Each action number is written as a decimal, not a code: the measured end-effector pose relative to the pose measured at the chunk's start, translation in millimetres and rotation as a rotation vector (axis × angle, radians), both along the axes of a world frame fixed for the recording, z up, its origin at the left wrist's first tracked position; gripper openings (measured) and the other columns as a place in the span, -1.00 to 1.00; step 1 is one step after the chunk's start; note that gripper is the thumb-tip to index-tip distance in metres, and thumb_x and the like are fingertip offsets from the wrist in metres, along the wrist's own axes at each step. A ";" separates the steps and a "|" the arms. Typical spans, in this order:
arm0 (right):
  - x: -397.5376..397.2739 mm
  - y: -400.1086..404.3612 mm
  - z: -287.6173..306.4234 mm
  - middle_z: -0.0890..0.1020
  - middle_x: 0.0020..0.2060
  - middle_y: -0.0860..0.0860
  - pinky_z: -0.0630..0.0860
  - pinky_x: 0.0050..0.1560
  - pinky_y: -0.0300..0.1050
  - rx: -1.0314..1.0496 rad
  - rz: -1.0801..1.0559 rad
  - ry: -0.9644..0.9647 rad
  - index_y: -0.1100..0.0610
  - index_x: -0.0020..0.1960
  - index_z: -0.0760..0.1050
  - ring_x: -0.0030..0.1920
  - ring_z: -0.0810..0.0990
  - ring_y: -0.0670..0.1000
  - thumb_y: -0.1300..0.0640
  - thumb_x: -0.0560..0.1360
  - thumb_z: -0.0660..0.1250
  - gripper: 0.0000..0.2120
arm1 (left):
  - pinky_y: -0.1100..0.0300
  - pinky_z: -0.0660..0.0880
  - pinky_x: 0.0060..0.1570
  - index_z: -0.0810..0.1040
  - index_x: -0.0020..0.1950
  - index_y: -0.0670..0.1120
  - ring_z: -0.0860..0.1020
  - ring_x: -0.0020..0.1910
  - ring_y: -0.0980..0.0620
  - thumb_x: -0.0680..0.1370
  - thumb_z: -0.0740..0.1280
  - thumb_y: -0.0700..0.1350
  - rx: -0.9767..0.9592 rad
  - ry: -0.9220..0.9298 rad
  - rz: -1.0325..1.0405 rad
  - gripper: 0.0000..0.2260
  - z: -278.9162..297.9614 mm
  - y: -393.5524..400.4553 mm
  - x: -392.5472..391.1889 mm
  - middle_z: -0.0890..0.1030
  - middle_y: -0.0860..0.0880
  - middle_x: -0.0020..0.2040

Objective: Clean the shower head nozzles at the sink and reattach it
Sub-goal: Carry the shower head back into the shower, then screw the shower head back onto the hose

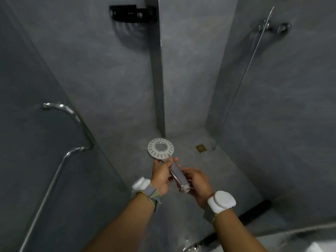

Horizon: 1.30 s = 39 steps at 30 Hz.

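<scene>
A chrome shower head (pixel 160 148) with a round white nozzle face turned up toward me is held over the shower floor. It has no hose on it; the threaded end of its handle (pixel 185 188) points toward me. My left hand (pixel 160 174) grips the handle just below the round face. My right hand (pixel 198 182) cups the lower part of the handle, fingers curled round it. Both wrists wear white bands.
Grey shower walls surround me. A chrome grab rail (pixel 72 135) runs down the glass on the left. A mixer valve and hose (pixel 267 28) hang on the right wall. A black basket (pixel 132 13) sits high up. A brass floor drain (pixel 201 148) lies beyond my hands.
</scene>
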State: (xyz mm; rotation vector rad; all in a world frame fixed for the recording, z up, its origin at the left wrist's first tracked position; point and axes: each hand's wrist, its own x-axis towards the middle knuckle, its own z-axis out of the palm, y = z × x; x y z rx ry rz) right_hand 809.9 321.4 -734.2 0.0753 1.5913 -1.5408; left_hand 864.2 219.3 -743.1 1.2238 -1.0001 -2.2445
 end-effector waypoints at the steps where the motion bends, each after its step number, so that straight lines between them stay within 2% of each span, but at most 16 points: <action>1: -21.0 -17.1 2.2 0.65 -0.19 0.18 0.54 -0.39 -0.11 0.003 -0.060 0.007 0.23 -0.01 0.60 -0.29 0.61 0.09 0.21 0.52 0.29 -0.86 | 0.04 0.50 -0.10 0.34 0.38 -0.19 0.60 -0.18 -0.06 0.63 0.20 -0.28 0.003 0.024 -0.014 -0.70 6.6 -19.8 -21.9 0.64 -0.08 0.02; 4: -77.8 -55.7 2.5 0.62 -0.10 0.20 0.58 -0.37 -0.05 -0.006 -0.215 0.013 0.22 -0.02 0.58 -0.19 0.60 0.15 0.25 0.52 0.29 -0.89 | 0.00 0.56 -0.14 0.32 0.31 -0.10 0.63 -0.14 -0.10 0.62 0.16 -0.37 0.046 0.125 -0.036 -0.69 12.9 -65.4 -79.8 0.60 -0.09 0.15; 6: -119.4 -79.4 1.5 0.61 -0.04 0.25 0.58 -0.43 -0.07 -0.029 -0.274 0.025 0.27 0.04 0.57 -0.12 0.61 0.23 0.27 0.52 0.29 -0.86 | -0.12 0.56 -0.04 0.35 0.20 -0.04 0.63 -0.09 -0.14 0.59 0.12 -0.45 0.095 0.204 -0.048 -0.65 19.1 -89.4 -119.7 0.54 -0.09 0.24; 8: -153.2 -95.3 1.9 0.60 0.00 0.27 0.58 -0.43 -0.07 -0.021 -0.278 0.068 0.30 0.10 0.56 -0.07 0.61 0.27 0.28 0.53 0.28 -0.81 | -0.19 0.52 0.05 0.35 0.31 -0.07 0.63 -0.06 -0.14 0.59 0.11 -0.47 0.106 0.241 -0.047 -0.60 21.6 -108.2 -150.0 0.50 -0.07 0.29; 10: -197.3 -116.9 -2.2 0.60 -0.09 0.22 0.55 -0.43 -0.11 -0.018 -0.276 0.090 0.27 0.10 0.55 -0.20 0.59 0.18 0.26 0.55 0.24 -0.82 | -0.19 0.53 0.02 0.32 0.43 -0.12 0.63 -0.03 -0.14 0.60 0.12 -0.46 0.118 0.254 -0.066 -0.55 19.7 -135.1 -189.0 0.47 -0.08 0.36; 13: -268.8 -147.4 -9.3 0.61 -0.21 0.16 0.51 -0.43 -0.18 0.026 -0.246 0.090 0.22 0.03 0.52 -0.37 0.51 0.09 0.23 0.57 0.18 -0.85 | -0.15 0.54 -0.07 0.33 0.43 -0.21 0.60 -0.02 -0.16 0.61 0.11 -0.46 0.172 0.250 -0.079 -0.59 10.7 -176.5 -247.7 0.43 -0.16 0.41; 17: -344.2 -171.3 -18.2 0.60 -0.21 0.18 0.55 -0.35 -0.07 0.126 -0.230 0.126 0.21 -0.02 0.50 -0.38 0.53 0.13 0.24 0.58 0.18 -0.88 | -0.22 0.52 0.00 0.29 0.43 -0.14 0.59 -0.06 -0.22 0.60 0.08 -0.48 0.165 0.220 -0.077 -0.55 0.6 -206.8 -308.9 0.49 -0.24 0.24; 21: -417.5 -195.6 -23.3 0.60 -0.19 0.16 0.53 -0.30 -0.06 0.279 -0.151 0.208 0.18 -0.03 0.49 -0.35 0.52 0.12 0.24 0.59 0.22 -0.91 | -0.24 0.54 -0.03 0.34 0.26 -0.04 0.62 -0.09 -0.18 0.63 0.11 -0.41 0.168 0.147 -0.153 -0.67 -3.7 -237.9 -365.7 0.58 -0.16 0.09; 23: -469.8 -206.7 -27.9 0.52 -0.25 0.16 0.44 -0.33 -0.11 0.354 -0.152 0.162 0.15 -0.10 0.43 -0.39 0.43 0.11 0.25 0.60 0.15 -0.87 | -0.26 0.54 -0.05 0.34 0.25 -0.04 0.63 -0.12 -0.15 0.63 0.11 -0.40 0.180 0.109 -0.212 -0.69 -13.0 -257.4 -406.7 0.59 -0.12 0.01; 25: -503.3 -205.6 -27.4 0.43 -0.30 0.16 0.41 -0.36 -0.11 0.381 -0.142 0.103 0.17 -0.11 0.38 -0.44 0.39 0.10 0.26 0.62 0.10 -0.84 | -0.26 0.54 -0.07 0.35 0.14 -0.03 0.62 -0.15 -0.13 0.61 0.11 -0.42 0.183 0.121 -0.236 -0.70 -11.7 -267.3 -429.9 0.58 -0.11 -0.06; 29: -571.1 -206.3 -41.3 0.45 -0.31 0.17 0.49 -0.60 -0.13 0.451 -0.212 0.104 0.25 0.09 0.40 -0.39 0.45 0.16 0.27 0.64 0.12 -0.89 | -0.16 0.51 -0.13 0.34 0.17 -0.04 0.58 -0.19 -0.09 0.56 0.10 -0.50 0.139 0.120 -0.282 -0.62 -18.2 -286.8 -498.3 0.53 -0.08 -0.13; 30: -589.2 -209.5 -45.8 0.49 -0.28 0.18 0.54 -0.56 -0.09 0.465 -0.230 0.125 0.28 0.14 0.42 -0.36 0.49 0.17 0.26 0.64 0.13 -0.85 | -0.12 0.51 -0.16 0.33 0.19 -0.06 0.57 -0.20 -0.08 0.55 0.10 -0.52 0.112 0.109 -0.300 -0.60 -20.8 -291.1 -519.3 0.52 -0.07 -0.14; 32: -605.2 -216.7 -49.9 0.54 -0.17 0.22 0.61 -0.33 0.05 0.503 -0.239 0.201 0.37 0.23 0.42 -0.30 0.54 0.19 0.25 0.61 0.18 -0.74 | -0.06 0.48 -0.18 0.34 0.18 -0.09 0.57 -0.22 -0.04 0.52 0.11 -0.54 0.089 0.094 -0.329 -0.59 -21.1 -296.7 -544.9 0.53 -0.06 -0.17; 35: -635.0 -225.2 -52.4 0.53 -0.07 0.26 0.57 -0.22 0.10 0.485 -0.412 0.214 0.38 0.35 0.30 -0.28 0.55 0.19 0.17 0.57 0.29 -0.56 | 0.04 0.45 -0.23 0.45 -0.01 -0.13 0.58 -0.26 0.01 0.49 0.16 -0.56 0.083 0.029 -0.395 -0.66 -22.2 -300.1 -587.5 0.60 -0.02 -0.25; 37: -663.4 -228.1 -50.1 0.55 0.08 0.33 0.59 0.00 0.22 0.500 -0.507 0.235 0.39 0.39 0.24 -0.08 0.60 0.28 0.14 0.54 0.35 -0.45 | 0.08 0.42 -0.27 0.51 -0.09 -0.12 0.58 -0.24 -0.01 0.48 0.21 -0.56 0.079 0.001 -0.439 -0.67 -24.0 -298.7 -614.7 0.60 -0.05 -0.24; 39: -686.1 -226.8 -50.2 0.48 0.24 0.29 0.52 0.17 0.22 0.458 -0.600 0.233 0.30 0.46 0.14 0.11 0.57 0.30 0.13 0.52 0.38 -0.35 | 0.14 0.41 -0.33 0.50 -0.13 -0.13 0.58 -0.22 -0.03 0.48 0.21 -0.56 0.076 0.001 -0.480 -0.67 -25.4 -295.7 -631.8 0.58 -0.09 -0.21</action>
